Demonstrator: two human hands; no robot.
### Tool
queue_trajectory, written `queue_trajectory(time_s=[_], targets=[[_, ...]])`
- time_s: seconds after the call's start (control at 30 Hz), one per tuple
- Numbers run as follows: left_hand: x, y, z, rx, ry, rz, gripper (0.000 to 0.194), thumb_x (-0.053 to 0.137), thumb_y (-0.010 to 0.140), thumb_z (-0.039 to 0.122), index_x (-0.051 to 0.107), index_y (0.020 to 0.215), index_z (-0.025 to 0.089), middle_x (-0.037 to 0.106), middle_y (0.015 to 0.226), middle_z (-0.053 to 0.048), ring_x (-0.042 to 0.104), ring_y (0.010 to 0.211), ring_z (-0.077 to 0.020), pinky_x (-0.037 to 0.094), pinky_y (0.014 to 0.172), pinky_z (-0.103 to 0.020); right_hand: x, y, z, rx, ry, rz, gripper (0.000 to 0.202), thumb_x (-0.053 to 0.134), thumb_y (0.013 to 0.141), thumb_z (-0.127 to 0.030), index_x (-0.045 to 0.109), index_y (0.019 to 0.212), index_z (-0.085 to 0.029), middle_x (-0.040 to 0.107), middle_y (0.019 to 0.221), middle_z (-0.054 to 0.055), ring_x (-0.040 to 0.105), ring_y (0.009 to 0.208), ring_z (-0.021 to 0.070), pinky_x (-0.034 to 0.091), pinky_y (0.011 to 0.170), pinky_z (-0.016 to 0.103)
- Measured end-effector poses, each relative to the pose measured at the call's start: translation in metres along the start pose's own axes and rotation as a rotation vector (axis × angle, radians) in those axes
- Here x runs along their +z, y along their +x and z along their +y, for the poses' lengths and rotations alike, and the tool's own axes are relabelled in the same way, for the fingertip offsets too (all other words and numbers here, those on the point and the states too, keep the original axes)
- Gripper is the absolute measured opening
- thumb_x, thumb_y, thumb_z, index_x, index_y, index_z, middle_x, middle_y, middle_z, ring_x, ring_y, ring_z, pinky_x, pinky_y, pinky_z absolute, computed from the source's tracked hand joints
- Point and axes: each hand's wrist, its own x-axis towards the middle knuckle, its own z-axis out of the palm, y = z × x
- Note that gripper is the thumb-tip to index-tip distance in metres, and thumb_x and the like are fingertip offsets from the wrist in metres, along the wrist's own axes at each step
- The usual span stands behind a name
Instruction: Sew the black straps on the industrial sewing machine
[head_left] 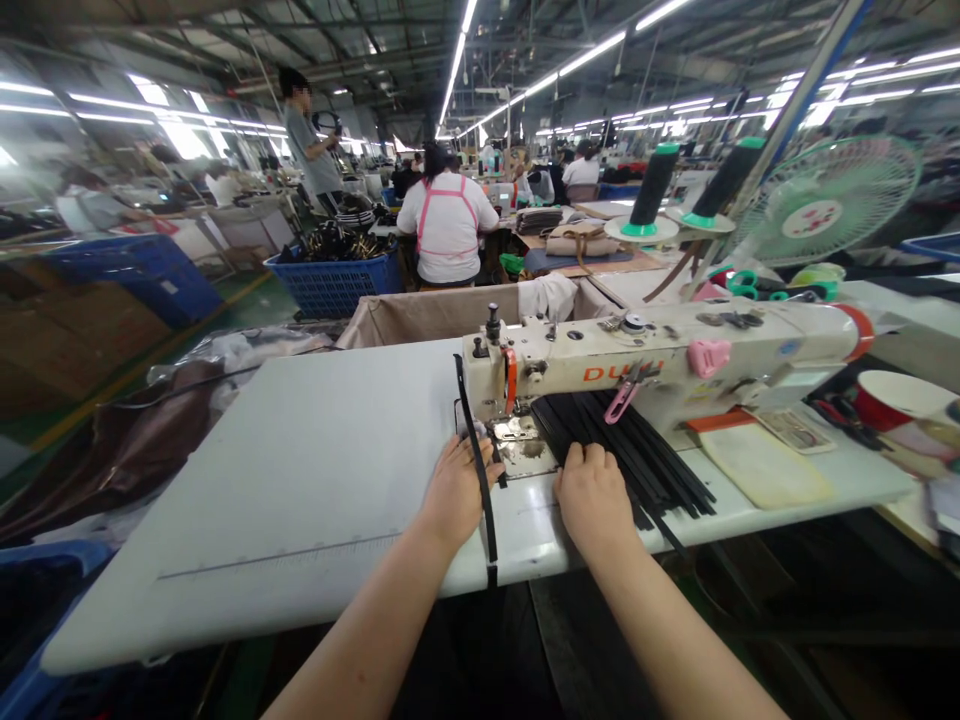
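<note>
A white sewing machine [570, 355] stands on a pale table [330, 450]. Left of its needle area is my left hand [459, 485], with a long black strip [480, 470] lying across its fingers and down over the table's front edge; whether the fingers grip something is hidden. My right hand [596, 495] rests at the left edge of a bundle of black strips [645, 460], its fingers curled and their tips out of sight. The metal needle plate [525, 445] shows between both hands.
A pink clip [621, 402] hangs at the machine arm, near a yellowish pad [772, 470]. Two black thread cones [655, 190] and a green fan [821, 210] stand behind. Beyond the table are a fabric-lined bin [420, 315], a blue crate [337, 285] and a seated person [448, 225].
</note>
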Motion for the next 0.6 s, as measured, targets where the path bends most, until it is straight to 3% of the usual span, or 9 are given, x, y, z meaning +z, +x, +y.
queue_trajectory(time_s=[0.13, 0.23, 0.33, 0.43, 0.6], targets=[[-0.002, 0.000, 0.006, 0.059, 0.067, -0.005, 0.031, 0.064, 0.097, 0.033, 0.067, 0.124, 0.017, 0.072, 0.130, -0.015, 0.060, 0.134, -0.0324, 0.042, 0.121, -0.059, -0.001, 0.002, 0.001, -0.031, -0.016, -0.007, 0.027, 0.043, 0.094, -0.002, 0.069, 0.100, -0.004, 0.068, 0.095, 0.023, 0.064, 0.088, 0.0324, 0.047, 0.074, 0.039], [-0.003, -0.002, 0.012, 0.095, 0.104, 0.032, 0.048, 0.071, 0.091, 0.042, 0.063, 0.130, 0.015, 0.069, 0.132, -0.019, 0.057, 0.136, -0.0365, 0.040, 0.122, -0.060, 0.000, 0.004, 0.003, -0.041, -0.019, -0.003, 0.020, 0.049, 0.095, -0.009, 0.068, 0.101, -0.005, 0.068, 0.096, 0.022, 0.064, 0.091, 0.0337, 0.048, 0.074, 0.039], [-0.003, -0.003, 0.013, 0.110, 0.103, 0.068, 0.041, 0.068, 0.093, 0.036, 0.064, 0.128, 0.016, 0.071, 0.128, -0.017, 0.061, 0.132, -0.0351, 0.044, 0.119, -0.059, 0.001, 0.004, 0.004, -0.043, -0.015, 0.002, 0.017, 0.058, 0.095, -0.018, 0.067, 0.102, -0.005, 0.068, 0.098, 0.022, 0.063, 0.093, 0.0350, 0.049, 0.078, 0.041], [-0.003, -0.002, 0.009, 0.114, 0.080, 0.077, 0.031, 0.064, 0.093, 0.026, 0.065, 0.123, 0.018, 0.073, 0.125, -0.014, 0.064, 0.128, -0.0325, 0.048, 0.116, -0.056, 0.003, 0.004, 0.003, -0.043, -0.014, 0.005, 0.015, 0.054, 0.093, -0.008, 0.067, 0.099, -0.006, 0.068, 0.095, 0.022, 0.064, 0.091, 0.0337, 0.048, 0.078, 0.040], [-0.002, -0.002, 0.005, 0.094, 0.054, 0.059, 0.028, 0.062, 0.094, 0.024, 0.066, 0.122, 0.021, 0.072, 0.126, -0.011, 0.063, 0.129, -0.0316, 0.047, 0.117, -0.056, 0.002, 0.006, 0.001, -0.031, 0.000, 0.007, 0.025, 0.043, 0.093, -0.001, 0.067, 0.099, -0.005, 0.068, 0.093, 0.023, 0.064, 0.087, 0.0328, 0.047, 0.073, 0.038]])
